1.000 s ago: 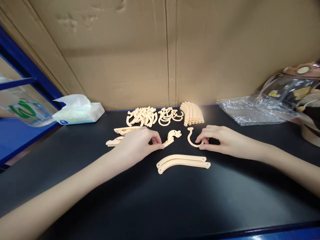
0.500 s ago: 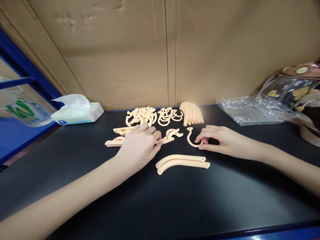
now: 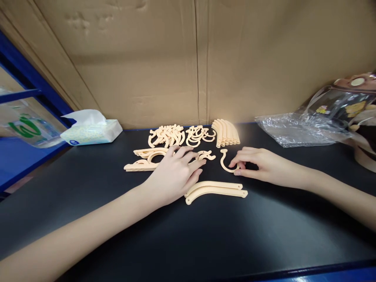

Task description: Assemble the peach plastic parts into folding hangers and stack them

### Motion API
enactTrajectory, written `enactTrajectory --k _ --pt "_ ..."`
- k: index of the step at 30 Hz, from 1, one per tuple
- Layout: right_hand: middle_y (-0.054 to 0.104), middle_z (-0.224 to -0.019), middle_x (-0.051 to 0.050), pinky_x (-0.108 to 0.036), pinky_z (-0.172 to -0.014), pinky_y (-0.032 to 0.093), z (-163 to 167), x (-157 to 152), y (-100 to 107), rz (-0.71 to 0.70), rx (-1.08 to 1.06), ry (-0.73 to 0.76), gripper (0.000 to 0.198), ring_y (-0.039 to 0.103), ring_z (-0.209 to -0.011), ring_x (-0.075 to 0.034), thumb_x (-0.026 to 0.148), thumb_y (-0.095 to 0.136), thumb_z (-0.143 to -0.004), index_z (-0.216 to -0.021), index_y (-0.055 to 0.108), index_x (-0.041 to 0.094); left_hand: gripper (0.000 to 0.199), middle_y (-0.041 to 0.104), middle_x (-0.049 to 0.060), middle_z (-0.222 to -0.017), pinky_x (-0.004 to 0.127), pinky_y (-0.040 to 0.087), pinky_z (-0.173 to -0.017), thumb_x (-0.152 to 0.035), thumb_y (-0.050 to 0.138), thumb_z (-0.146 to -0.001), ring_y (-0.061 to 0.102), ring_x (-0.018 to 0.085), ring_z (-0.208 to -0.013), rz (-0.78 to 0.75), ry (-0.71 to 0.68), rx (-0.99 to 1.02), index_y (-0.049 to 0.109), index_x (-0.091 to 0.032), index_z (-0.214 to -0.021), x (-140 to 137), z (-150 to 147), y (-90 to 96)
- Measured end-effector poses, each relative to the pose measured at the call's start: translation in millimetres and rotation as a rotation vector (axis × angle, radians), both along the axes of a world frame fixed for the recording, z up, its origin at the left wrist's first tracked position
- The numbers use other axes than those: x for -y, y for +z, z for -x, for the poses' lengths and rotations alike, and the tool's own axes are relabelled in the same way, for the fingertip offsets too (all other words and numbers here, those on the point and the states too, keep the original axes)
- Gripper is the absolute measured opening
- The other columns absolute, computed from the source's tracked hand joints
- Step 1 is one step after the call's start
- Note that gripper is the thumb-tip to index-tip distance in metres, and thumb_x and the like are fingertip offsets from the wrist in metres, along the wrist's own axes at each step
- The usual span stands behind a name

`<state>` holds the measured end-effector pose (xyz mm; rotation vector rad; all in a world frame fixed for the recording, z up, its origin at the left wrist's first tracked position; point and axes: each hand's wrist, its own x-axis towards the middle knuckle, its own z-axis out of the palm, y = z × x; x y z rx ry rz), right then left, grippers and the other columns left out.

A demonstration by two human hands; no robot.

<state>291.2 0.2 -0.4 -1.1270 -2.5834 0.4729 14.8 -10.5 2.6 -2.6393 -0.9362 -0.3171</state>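
Observation:
My left hand [image 3: 176, 172] hovers or rests over the beige pieces in the middle, its fingers apart and nothing visibly held. Partly hidden beneath and beside it lie flat beige pieces [image 3: 141, 166], with a small curved piece [image 3: 206, 155] just past its fingertips. My right hand [image 3: 254, 162] pinches the end of a beige hook [image 3: 225, 163], which lies on the black table [image 3: 264, 235]. In front of the hands, two long curved hanger arms [image 3: 217, 190] with holes at their ends lie side by side.
At the back are a pile of small curved pieces [image 3: 167, 135], several loose hooks [image 3: 199, 135] and a neat row of hanger arms [image 3: 226, 132]. A tissue pack [image 3: 92, 131] stands left; a clear plastic bag [image 3: 299, 127] lies right. Cardboard [image 3: 141, 66] walls the rear.
My left hand has shifted right and toward me, its fingers loosening and spreading from a pinch. More of the flat pieces on its left now shows. The right hand keeps its place on the hook.

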Motion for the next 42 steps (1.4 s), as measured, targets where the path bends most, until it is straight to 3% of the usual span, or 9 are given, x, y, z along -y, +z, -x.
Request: enactTrajectory --k 9,16,36,42 --pt "0.062 -0.083 -0.001 -0.028 -0.072 0.043 0.2 -0.4 -1.1 -0.011 -0.005 0.005 0.026 0.056 -0.080 -0.016 0.041 0.053 -0.092 -0.103 0.066 0.022 0.033 0.065 0.009 -0.108 0.056 0.028 -0.107 -0.026 0.040 -0.097 0.049 0.031 -0.119 0.047 0.037 0.025 0.065 -0.015 -0.117 2.4 -1.1 -2.7" --pt "0.062 -0.082 -0.001 -0.028 -0.071 0.043 1.4 0.2 -0.2 -0.017 -0.003 0.013 0.023 0.056 -0.079 -0.016 0.039 0.054 -0.092 -0.103 0.066 0.022 0.035 0.063 0.010 -0.121 0.054 0.028 -0.109 -0.023 0.038 -0.098 0.046 0.030 -0.125 0.121 0.077 0.050 0.064 -0.015 -0.120 -0.7 0.0 -0.4" --pt "0.061 -0.082 -0.001 -0.028 -0.072 0.043 0.6 0.7 -0.7 -0.008 0.007 0.009 0.027 0.055 -0.079 -0.016 0.042 0.052 -0.093 -0.104 0.065 0.021 0.038 0.064 0.006 -0.126 0.057 0.021 -0.113 -0.028 0.038 -0.098 0.040 0.031 -0.132 0.207 0.107 0.043 0.060 -0.014 -0.126 -1.8 1.0 0.7" --pt "0.062 -0.083 -0.002 -0.030 -0.073 0.043 1.6 0.7 0.2 -0.005 0.016 0.011 0.028 0.057 -0.081 -0.017 0.042 0.051 -0.093 -0.105 0.065 0.022 0.037 0.064 0.008 -0.126 0.058 0.024 -0.111 -0.027 0.037 -0.098 0.041 0.031 -0.131 0.223 0.088 0.081 0.061 -0.015 -0.124 -1.2 0.4 1.1"
